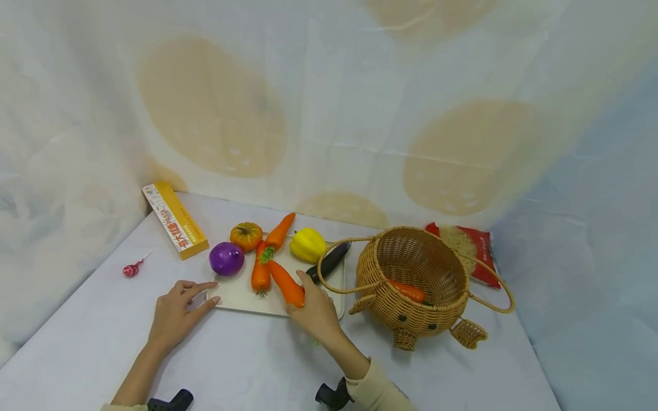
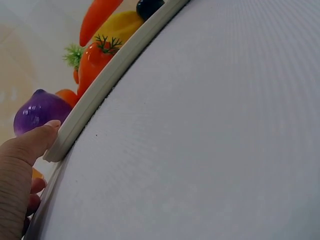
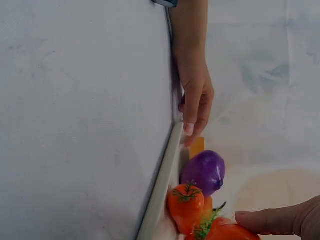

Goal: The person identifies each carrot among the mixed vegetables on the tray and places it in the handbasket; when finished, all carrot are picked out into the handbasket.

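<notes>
An orange carrot (image 1: pixel 285 283) is gripped in my right hand (image 1: pixel 317 311), over the front right of a cream tray (image 1: pixel 247 301). My left hand (image 1: pixel 177 314) pinches the tray's front left corner between thumb and fingers; its thumb (image 2: pixel 37 142) lies along the rim in the left wrist view. On the tray are a purple onion-like vegetable (image 1: pixel 227 259), a small pumpkin (image 1: pixel 245 236), an orange carrot (image 1: pixel 281 230), another orange carrot-shaped vegetable (image 1: pixel 260 273), a yellow pepper-like vegetable (image 1: pixel 308 245) and a dark eggplant (image 1: pixel 331 261).
Right of the tray stands a wicker basket (image 1: pixel 370 268) with an orange vegetable (image 1: pixel 408 290) inside; its left handle reaches over the tray. A red packet (image 1: pixel 480 257) lies behind it. A yellow pasta box (image 1: pixel 177 220) and a lollipop (image 1: pixel 132 269) lie at the left.
</notes>
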A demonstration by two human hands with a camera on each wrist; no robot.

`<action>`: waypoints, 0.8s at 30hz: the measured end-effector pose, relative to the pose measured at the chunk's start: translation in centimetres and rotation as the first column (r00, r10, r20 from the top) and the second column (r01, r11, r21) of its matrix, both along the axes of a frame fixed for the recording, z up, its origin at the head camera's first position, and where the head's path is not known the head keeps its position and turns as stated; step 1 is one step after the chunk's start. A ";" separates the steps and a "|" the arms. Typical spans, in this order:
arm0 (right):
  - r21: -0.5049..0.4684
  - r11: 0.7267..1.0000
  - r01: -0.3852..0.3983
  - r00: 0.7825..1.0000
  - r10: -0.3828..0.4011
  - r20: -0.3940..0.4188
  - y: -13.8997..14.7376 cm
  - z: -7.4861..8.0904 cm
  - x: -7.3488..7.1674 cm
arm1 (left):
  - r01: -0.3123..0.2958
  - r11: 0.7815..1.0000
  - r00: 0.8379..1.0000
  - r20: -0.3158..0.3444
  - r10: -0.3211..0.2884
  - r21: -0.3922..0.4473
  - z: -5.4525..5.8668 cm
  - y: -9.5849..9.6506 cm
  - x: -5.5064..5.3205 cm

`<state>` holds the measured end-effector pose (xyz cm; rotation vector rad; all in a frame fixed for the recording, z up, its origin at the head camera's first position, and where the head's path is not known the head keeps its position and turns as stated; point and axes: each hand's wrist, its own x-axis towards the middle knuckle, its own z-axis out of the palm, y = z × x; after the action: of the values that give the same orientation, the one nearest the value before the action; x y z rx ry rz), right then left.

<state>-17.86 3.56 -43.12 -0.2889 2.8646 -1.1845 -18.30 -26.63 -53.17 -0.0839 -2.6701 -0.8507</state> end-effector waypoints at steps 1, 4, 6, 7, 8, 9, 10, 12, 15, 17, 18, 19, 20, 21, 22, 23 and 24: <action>0.001 1.000 -0.014 1.000 0.014 0.004 0.2 0.3 0.0 | 0.001 1.000 1.000 -0.002 -0.001 -0.002 0.0 0.0 0.0; -0.004 0.998 -0.063 0.998 0.064 0.023 1.0 1.2 -0.1 | 0.004 1.000 1.000 -0.004 -0.004 -0.005 0.0 0.0 -0.1; -0.024 0.994 -0.107 0.993 0.108 0.042 1.6 1.9 -0.2 | 0.004 1.000 1.000 -0.001 -0.004 -0.006 -0.1 0.0 -0.1; -0.031 0.992 -0.126 0.991 0.128 0.048 1.9 2.3 -0.2 | 0.002 1.000 1.000 0.003 -0.002 -0.008 -0.1 0.0 -0.1; -0.039 0.989 -0.145 0.988 0.147 0.056 2.3 2.6 -0.3 | 0.000 1.000 1.000 0.008 0.000 -0.008 -0.1 0.0 -0.1; -0.047 0.986 -0.162 0.984 0.164 0.062 2.6 3.0 -0.4 | -0.002 1.000 1.000 0.012 0.002 -0.010 -0.1 0.0 -0.1; -0.056 0.983 -0.175 0.981 0.179 0.069 3.0 3.4 -0.5 | -0.002 1.000 1.000 0.016 0.003 -0.014 -0.1 -0.1 -0.1; -0.064 0.978 -0.196 0.976 0.201 0.082 3.6 4.2 -0.7 | -0.004 1.000 1.000 0.024 0.004 -0.019 0.1 -0.1 -0.2; -0.082 0.970 -0.228 0.967 0.236 0.099 4.7 5.2 -1.0 | -0.001 1.000 1.000 0.031 0.002 -0.025 0.1 -0.1 -0.3; -0.099 0.962 -0.255 0.958 0.265 0.107 5.4 5.8 -1.2 | -0.001 1.000 0.999 0.032 0.002 -0.025 0.1 -0.1 -0.4; -0.105 0.958 -0.267 0.954 0.278 0.111 5.7 6.1 -1.3 | -0.002 1.000 1.000 0.031 0.003 -0.026 0.0 -0.1 -0.4; -0.110 0.954 -0.280 0.950 0.292 0.113 6.1 6.4 -1.4 | -0.003 1.000 1.000 0.031 0.004 -0.027 0.0 -0.1 -0.4; -0.113 0.950 -0.290 0.946 0.302 0.119 6.4 6.7 -1.5 | -0.003 1.000 1.000 0.030 0.004 -0.026 0.0 -0.1 -0.4; -0.113 0.948 -0.296 0.943 0.309 0.126 6.7 7.0 -1.6 | -0.005 1.000 1.000 0.030 0.006 -0.027 -0.1 -0.1 -0.4; -0.115 0.945 -0.307 0.939 0.321 0.127 7.0 7.3 -1.7 | -0.005 1.000 0.999 0.031 0.006 -0.029 -0.1 -0.1 -0.3; -0.108 0.943 -0.315 0.936 0.328 0.131 7.3 7.6 -1.8 | -0.007 1.000 1.000 0.028 0.007 -0.030 -0.1 -0.1 -0.3; -0.104 0.941 -0.322 0.933 0.333 0.134 7.6 8.0 -1.9 | -0.008 0.999 1.000 0.026 0.009 -0.031 -0.1 -0.1 -0.2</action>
<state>-19.74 11.19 -35.16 -0.6250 2.5160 -1.1976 -18.55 -26.76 -53.24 -0.0689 -2.7065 -0.8138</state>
